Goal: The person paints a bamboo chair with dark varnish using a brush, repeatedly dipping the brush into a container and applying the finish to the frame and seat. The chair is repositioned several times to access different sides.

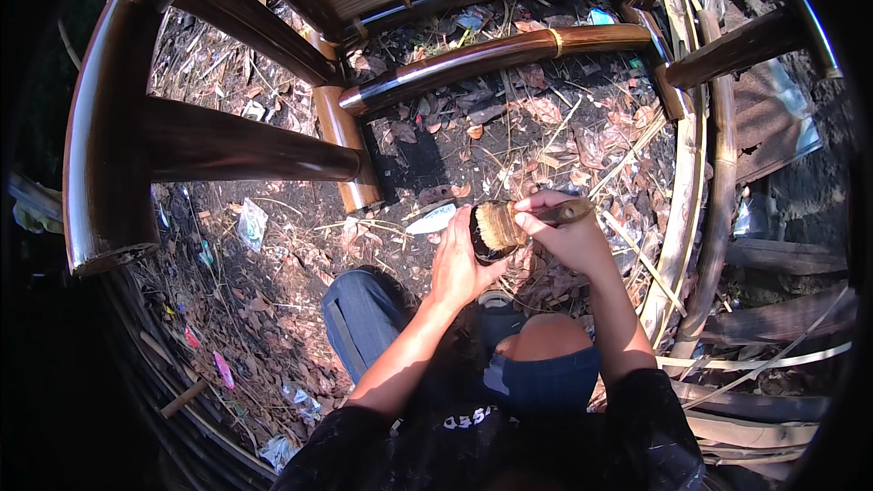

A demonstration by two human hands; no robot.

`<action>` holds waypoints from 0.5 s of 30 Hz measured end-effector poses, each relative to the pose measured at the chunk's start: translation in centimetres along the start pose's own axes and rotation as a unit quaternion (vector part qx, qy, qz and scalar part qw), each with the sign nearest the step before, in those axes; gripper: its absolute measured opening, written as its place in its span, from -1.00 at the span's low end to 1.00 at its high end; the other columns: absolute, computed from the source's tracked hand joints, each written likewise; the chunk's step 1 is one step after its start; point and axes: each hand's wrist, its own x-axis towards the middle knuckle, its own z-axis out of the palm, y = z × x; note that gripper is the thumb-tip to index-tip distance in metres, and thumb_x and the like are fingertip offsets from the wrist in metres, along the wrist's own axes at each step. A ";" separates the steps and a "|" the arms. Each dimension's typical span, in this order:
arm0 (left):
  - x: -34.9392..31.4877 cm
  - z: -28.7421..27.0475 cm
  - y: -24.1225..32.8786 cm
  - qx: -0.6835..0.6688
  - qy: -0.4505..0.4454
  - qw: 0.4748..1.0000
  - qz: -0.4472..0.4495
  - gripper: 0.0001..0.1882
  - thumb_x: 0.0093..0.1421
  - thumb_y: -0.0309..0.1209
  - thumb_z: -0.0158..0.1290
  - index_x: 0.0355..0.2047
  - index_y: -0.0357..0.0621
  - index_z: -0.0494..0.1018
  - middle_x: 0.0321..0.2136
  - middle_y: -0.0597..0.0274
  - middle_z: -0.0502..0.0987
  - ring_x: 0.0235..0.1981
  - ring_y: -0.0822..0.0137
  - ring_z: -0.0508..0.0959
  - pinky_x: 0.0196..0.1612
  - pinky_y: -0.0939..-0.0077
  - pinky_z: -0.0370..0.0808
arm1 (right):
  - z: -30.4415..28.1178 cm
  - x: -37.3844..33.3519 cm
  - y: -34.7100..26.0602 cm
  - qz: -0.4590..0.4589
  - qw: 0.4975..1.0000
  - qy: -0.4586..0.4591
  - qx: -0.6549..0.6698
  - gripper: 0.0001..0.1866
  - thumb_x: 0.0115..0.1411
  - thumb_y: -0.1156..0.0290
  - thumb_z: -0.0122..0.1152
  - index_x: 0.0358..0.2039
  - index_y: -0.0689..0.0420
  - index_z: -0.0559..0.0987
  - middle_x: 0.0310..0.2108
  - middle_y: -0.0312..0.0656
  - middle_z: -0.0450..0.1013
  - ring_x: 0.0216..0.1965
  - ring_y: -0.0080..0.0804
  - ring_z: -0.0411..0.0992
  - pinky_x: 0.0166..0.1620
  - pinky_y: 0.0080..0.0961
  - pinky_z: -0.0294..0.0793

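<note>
My left hand (pixel 452 264) is wrapped round a small dark container (pixel 479 245), held above the ground between my knees. What is inside it is mostly hidden. My right hand (pixel 568 235) grips a wide paintbrush (pixel 496 225) by its handle. The pale bristles point left and lie over the container's mouth; whether they dip into it I cannot tell. In front of me stands a glossy dark-brown bamboo furniture frame (pixel 496 56), with thick legs and rails. Both hands are apart from it.
A thick bamboo leg (pixel 107 145) rises close on the left. Dry leaves (pixel 591 141) and scraps of plastic litter the soil. Bamboo poles (pixel 714 209) lie along the right, near a rusty corrugated sheet (pixel 768 118). Thin poles (pixel 195 405) run along the lower left.
</note>
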 end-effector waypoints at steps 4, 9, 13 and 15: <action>1.4 0.3 -1.4 0.007 0.032 0.999 0.009 0.09 -0.16 -0.20 0.45 0.27 -0.44 0.09 0.14 -0.29 0.34 0.19 -0.19 0.38 0.26 0.10 0.34 | -2.8 3.1 0.9 0.042 0.982 0.077 0.167 -0.81 0.22 0.39 0.33 -0.20 0.21 0.64 -0.39 -0.30 0.58 -0.42 -0.60 0.51 -0.38 -0.65 0.48; 4.5 0.6 -1.9 0.019 0.052 0.998 0.020 0.12 -0.17 -0.12 0.47 0.26 -0.40 0.08 0.13 -0.29 0.30 0.14 -0.18 0.39 0.21 0.10 0.37 | -10.5 11.5 2.8 -0.106 0.930 0.243 0.255 -0.60 0.30 0.31 0.28 0.09 0.18 0.51 -0.26 -0.23 0.56 -0.39 -0.62 0.51 -0.35 -0.70 0.51; 6.5 1.6 -2.4 0.009 0.047 0.999 0.016 0.10 -0.17 -0.10 0.47 0.23 -0.42 0.11 0.08 -0.26 0.32 0.12 -0.16 0.41 0.17 0.11 0.39 | -21.1 21.1 -4.3 -0.283 0.869 0.397 0.085 -0.62 0.28 0.29 0.30 0.06 0.15 0.56 -0.29 -0.20 0.61 -0.31 -0.54 0.56 -0.23 -0.61 0.55; 6.9 1.0 -2.4 0.010 0.044 0.999 -0.011 0.10 -0.18 -0.09 0.48 0.22 -0.42 0.12 0.07 -0.24 0.32 0.11 -0.14 0.41 0.17 0.11 0.39 | -24.2 25.9 -8.8 -0.370 0.797 0.476 0.025 -0.66 0.25 0.29 0.33 -0.02 0.16 0.61 -0.28 -0.16 0.64 -0.27 -0.50 0.58 -0.18 -0.57 0.54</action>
